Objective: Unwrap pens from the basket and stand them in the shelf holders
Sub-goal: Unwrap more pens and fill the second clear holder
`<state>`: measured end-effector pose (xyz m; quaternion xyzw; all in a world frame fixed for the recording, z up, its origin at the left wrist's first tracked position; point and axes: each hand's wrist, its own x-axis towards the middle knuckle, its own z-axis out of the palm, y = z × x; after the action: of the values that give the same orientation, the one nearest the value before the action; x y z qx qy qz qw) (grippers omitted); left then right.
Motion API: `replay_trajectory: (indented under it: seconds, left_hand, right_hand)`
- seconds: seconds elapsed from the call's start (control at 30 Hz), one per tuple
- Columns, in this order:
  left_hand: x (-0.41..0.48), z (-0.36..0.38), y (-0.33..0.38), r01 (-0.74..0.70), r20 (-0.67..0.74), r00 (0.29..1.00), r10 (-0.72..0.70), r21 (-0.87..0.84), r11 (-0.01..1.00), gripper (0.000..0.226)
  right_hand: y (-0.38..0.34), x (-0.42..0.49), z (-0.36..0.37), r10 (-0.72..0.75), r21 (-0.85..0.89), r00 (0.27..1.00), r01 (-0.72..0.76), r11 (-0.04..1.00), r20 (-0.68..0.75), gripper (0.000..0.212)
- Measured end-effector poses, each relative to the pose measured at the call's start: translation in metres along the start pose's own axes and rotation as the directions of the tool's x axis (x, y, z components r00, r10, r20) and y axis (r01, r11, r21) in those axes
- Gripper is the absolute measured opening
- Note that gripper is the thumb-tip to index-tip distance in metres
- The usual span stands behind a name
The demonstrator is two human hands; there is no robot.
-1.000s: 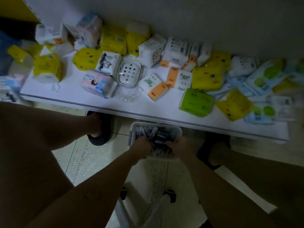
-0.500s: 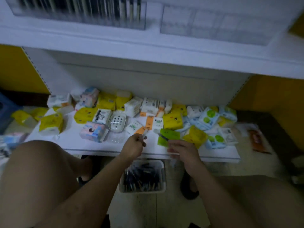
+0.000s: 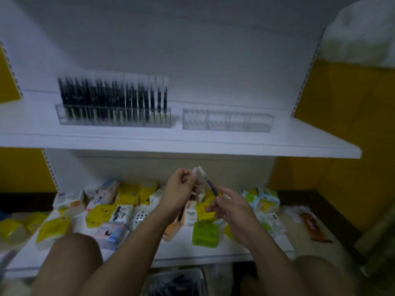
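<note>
A dark pen (image 3: 208, 183) in a clear plastic wrapper is held between both hands in front of the lower shelf. My left hand (image 3: 181, 190) pinches the wrapper's upper end. My right hand (image 3: 229, 205) grips the pen's lower end. On the upper shelf (image 3: 192, 144) a clear holder (image 3: 113, 116) at the left is packed with several upright black pens. A second clear holder (image 3: 227, 122) beside it on the right holds nothing. The basket (image 3: 175, 283) with wrapped pens sits on the floor between my knees, partly hidden by my arms.
The lower shelf (image 3: 213, 251) is crowded with yellow, green and white tissue packs and a white soap dish (image 3: 140, 216). Yellow panels flank the shelving. An orange packet (image 3: 312, 225) lies on the floor at the right.
My view has swung up from the basket to the shelves. Both hands rose from the basket carrying a wrapped pen to chest height, and the two holders came into sight.
</note>
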<state>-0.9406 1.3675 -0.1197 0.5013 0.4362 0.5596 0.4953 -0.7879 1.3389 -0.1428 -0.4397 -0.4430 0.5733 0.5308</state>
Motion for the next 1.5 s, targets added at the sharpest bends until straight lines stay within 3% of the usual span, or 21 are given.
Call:
replay_trajectory:
  seconds: [0.13, 0.37, 0.5, 0.77, 0.93, 1.03, 1.23, 1.43, 1.5]
  left_hand:
    - [0.013, 0.008, 0.041, -0.082, 0.036, 0.996, 0.084, -0.053, 0.995, 0.015]
    - [0.045, 0.008, 0.103, -0.215, 0.005, 0.977, 0.215, 0.056, 0.975, 0.009]
    - [0.069, 0.006, 0.133, -0.316, 0.049, 0.949, 0.312, 0.101, 0.943, 0.021]
    - [0.139, -0.013, 0.165, -0.464, 0.037, 0.859, 0.51, 0.477, 0.747, 0.021]
    - [0.177, -0.018, 0.182, -0.542, 0.047, 0.783, 0.62, 0.539, 0.644, 0.023]
    - [0.194, -0.018, 0.186, -0.552, 0.055, 0.774, 0.631, 0.547, 0.629, 0.02]
    - [0.21, -0.013, 0.184, -0.558, 0.09, 0.775, 0.626, 0.563, 0.609, 0.018]
    - [0.214, -0.01, 0.175, -0.511, 0.086, 0.814, 0.575, 0.576, 0.638, 0.017]
    - [0.214, -0.01, 0.171, -0.487, 0.081, 0.828, 0.554, 0.594, 0.641, 0.016]
  right_hand:
    - [-0.043, 0.0, 0.011, -0.064, -0.214, 0.991, 0.088, 0.973, 0.117, 0.026]
    - [-0.107, 0.032, 0.033, -0.37, -0.386, 0.929, 0.345, 0.855, 0.011, 0.023]
    - [-0.136, 0.056, 0.045, -0.392, -0.381, 0.918, 0.385, 0.84, 0.063, 0.02]
    - [-0.178, 0.13, 0.059, -0.52, -0.463, 0.854, 0.467, 0.753, 0.016, 0.007]
    - [-0.203, 0.176, 0.071, -0.583, -0.431, 0.812, 0.536, 0.726, 0.029, 0.022]
    - [-0.213, 0.198, 0.076, -0.632, -0.475, 0.774, 0.567, 0.673, 0.028, 0.053]
    - [-0.221, 0.223, 0.074, -0.692, -0.453, 0.721, 0.627, 0.634, 0.029, 0.033]
    - [-0.218, 0.23, 0.074, -0.642, -0.445, 0.758, 0.618, 0.648, 0.118, 0.056]
    - [-0.216, 0.232, 0.073, -0.64, -0.461, 0.756, 0.622, 0.633, 0.14, 0.052]
